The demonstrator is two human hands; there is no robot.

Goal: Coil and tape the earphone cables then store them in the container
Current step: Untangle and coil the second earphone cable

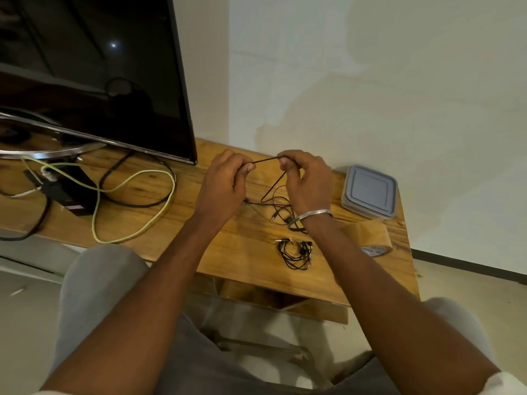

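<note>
two hands are up over a wooden table (245, 252). the left hand (225, 181) and the right hand (306, 181) each pinch a dark red earphone cable (266, 160), pulled straight between them. the rest hangs down to the table. a black coiled earphone cable (295, 252) lies nearer. a grey lidded container (370, 191) and a brown tape roll (370, 238) sit to the right.

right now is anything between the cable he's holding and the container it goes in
Yes: the container has its grey lid on, so it must come off first. The table between the red earphone cable and it looks bare.
</note>
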